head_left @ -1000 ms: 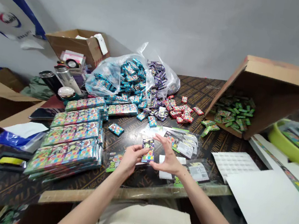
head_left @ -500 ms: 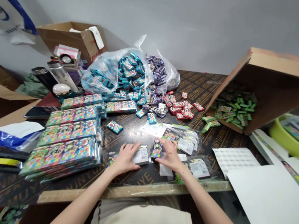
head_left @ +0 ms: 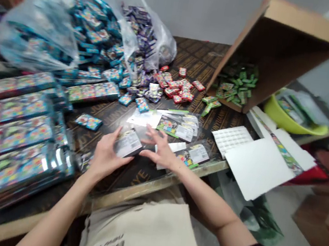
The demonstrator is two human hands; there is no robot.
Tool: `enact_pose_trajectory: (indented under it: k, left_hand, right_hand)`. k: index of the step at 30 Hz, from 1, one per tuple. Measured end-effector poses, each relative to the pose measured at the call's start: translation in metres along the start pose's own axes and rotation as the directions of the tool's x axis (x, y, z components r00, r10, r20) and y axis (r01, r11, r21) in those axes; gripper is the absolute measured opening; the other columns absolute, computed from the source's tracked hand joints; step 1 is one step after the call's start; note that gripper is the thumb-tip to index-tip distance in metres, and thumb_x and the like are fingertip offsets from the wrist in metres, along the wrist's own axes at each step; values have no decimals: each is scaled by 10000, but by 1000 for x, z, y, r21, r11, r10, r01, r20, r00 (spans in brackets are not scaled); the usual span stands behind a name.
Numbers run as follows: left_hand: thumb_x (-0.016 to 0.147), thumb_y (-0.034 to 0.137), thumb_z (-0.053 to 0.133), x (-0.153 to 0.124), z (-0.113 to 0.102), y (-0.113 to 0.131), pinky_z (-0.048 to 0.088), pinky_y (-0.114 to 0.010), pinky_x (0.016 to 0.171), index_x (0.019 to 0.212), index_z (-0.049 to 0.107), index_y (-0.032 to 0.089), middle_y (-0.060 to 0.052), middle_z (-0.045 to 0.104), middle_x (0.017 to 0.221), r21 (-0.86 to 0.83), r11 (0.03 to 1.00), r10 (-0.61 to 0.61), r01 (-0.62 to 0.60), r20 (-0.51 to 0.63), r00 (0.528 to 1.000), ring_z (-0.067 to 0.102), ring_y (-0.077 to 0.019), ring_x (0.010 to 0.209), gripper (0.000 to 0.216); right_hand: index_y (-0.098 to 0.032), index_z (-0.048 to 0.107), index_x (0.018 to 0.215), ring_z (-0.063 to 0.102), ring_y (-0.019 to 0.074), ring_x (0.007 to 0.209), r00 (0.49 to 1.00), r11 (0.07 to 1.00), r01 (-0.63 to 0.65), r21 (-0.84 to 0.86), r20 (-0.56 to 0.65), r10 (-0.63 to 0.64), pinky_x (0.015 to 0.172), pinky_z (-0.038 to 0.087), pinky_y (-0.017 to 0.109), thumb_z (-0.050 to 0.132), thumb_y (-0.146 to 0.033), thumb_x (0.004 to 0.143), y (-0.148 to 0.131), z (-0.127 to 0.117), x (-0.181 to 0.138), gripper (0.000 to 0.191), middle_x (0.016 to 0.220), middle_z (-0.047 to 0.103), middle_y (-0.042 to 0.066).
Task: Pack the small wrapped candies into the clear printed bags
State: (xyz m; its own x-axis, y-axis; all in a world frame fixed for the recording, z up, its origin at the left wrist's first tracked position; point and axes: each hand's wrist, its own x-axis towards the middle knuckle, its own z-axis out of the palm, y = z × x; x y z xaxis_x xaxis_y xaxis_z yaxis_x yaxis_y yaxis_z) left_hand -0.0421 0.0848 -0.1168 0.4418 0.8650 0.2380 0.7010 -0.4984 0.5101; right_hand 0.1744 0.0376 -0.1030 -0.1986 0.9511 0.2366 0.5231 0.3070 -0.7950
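A flat clear packet with a grey printed label (head_left: pixel 129 143) lies between my hands on the dark patterned table. My left hand (head_left: pixel 107 153) grips its left side, the thumb along the lower edge and the fingers at the upper left. Just right of it, my right hand (head_left: pixel 162 149) has thumb and fingers spread, near the packet's right edge. No object shows between those fingers. Several similar packets with colourful cards (head_left: pixel 178 126) lie behind my right hand, and another packet (head_left: pixel 193 154) is beside its wrist. One small blue box (head_left: pixel 89 121) lies at the left.
Stacks of wrapped colourful boxes (head_left: pixel 8 123) fill the left. Behind, clear plastic bags (head_left: pixel 42 24) hold blue and purple boxes; red boxes (head_left: pixel 179 88) lie loose. A tilted carton (head_left: pixel 289 43) holds green boxes. White sheets (head_left: pixel 259 167) and a yellow-green basin (head_left: pixel 295 123) are at right.
The view has swung right and closer. The small dark box at my right fingertips no longer shows there. My left hand has closed around the labelled packet's side.
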Motion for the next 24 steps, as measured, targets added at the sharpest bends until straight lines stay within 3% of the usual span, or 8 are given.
enact_pose_trajectory:
  k: [4,8,11,14,16,19,22,24]
  left_hand:
    - [602,465,656,0,8,-16,393,-409,864,1364,226,191,-99,511,1115,65,998,2,-8,93,996,485,-281,1000,916]
    - [628,404,632,-12,17,-26,385,-392,857,1363,234,234,-87,492,1132,80,997,-7,-13,243,970,468,-274,1019,852]
    - [615,355,636,-13,20,-23,362,-394,874,1359,258,250,-86,487,1150,138,990,-62,21,300,952,447,-275,1042,841]
    - [572,314,654,-6,19,-14,343,-393,901,1362,263,237,-86,498,1146,182,981,-126,63,356,926,437,-273,1062,884]
    - [527,294,677,0,17,-10,322,-411,931,1348,302,238,-84,511,1139,200,977,-149,77,374,915,437,-281,1075,904]
    - [523,309,697,8,13,-10,306,-446,963,1291,410,238,-89,530,1150,108,989,-131,100,342,930,450,-294,1091,822]
    - [640,373,637,21,8,-5,342,-452,960,1176,529,240,-82,554,1151,-137,973,-159,187,193,968,483,-280,1089,563]
    - [681,408,611,30,5,10,368,-446,953,1101,569,225,-78,584,1117,-371,881,-266,293,124,956,518,-267,1067,461]
  right_hand:
    - [-287,207,1365,415,221,1203,983,993,-58,-101,-177,39,1029,201,453,538,-440,804,27,-49,14,670,1205,543,62]
    - [-261,366,1301,381,265,1207,908,919,-262,-294,-398,131,990,264,457,589,-403,746,106,-123,45,615,1286,457,87]
    - [-245,302,1343,264,339,1262,865,813,-446,-373,-414,284,953,261,528,674,-372,628,165,-153,77,816,1370,337,133]
    - [-250,199,1382,197,355,1288,849,771,-500,-395,-397,348,944,242,539,693,-377,582,197,-161,107,949,1422,219,158]
    - [-251,195,1383,176,342,1297,895,792,-420,-443,-348,280,970,202,517,702,-384,561,202,-164,124,975,1433,196,149]
    - [-239,337,1328,266,334,1253,964,820,-256,-511,-203,174,981,170,502,696,-298,552,194,-174,143,857,1350,364,128]
    - [-212,473,1223,412,307,1135,979,834,-199,-514,-138,149,968,203,486,666,-235,568,165,-175,148,683,1202,510,109]
    - [-205,445,1241,438,278,1109,995,880,-86,-468,-83,53,966,244,440,657,-229,575,131,-157,140,700,1213,498,99]
